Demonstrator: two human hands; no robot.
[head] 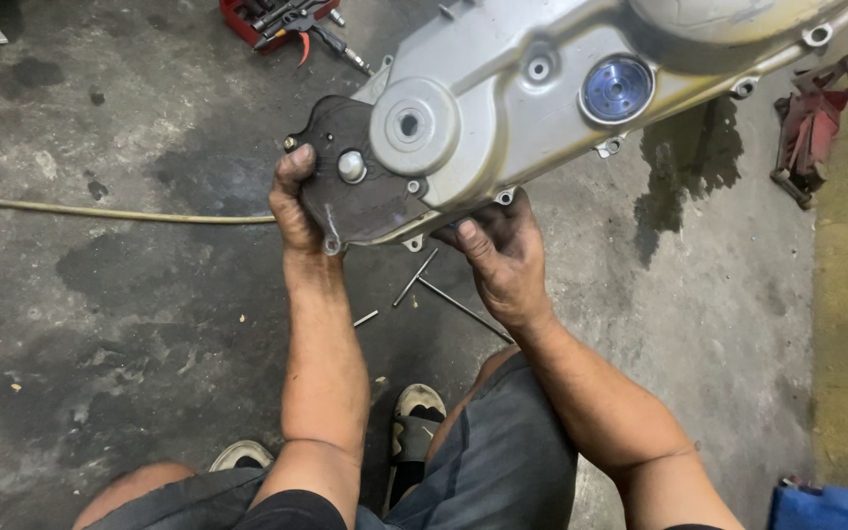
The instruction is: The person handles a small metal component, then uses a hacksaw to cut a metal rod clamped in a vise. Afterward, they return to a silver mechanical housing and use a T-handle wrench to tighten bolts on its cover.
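Note:
A large silver metal engine cover with a dark end section and a blue round insert is held above the concrete floor. My left hand grips the dark end's left edge, thumb on its face. My right hand grips the cover's lower edge from beneath. Both hands are grimy.
Several long thin bolts lie on the stained floor below the cover. A red tray of tools sits at the top. A yellowish hose runs in from the left. A red jack stands at the right; a blue object is at the bottom right.

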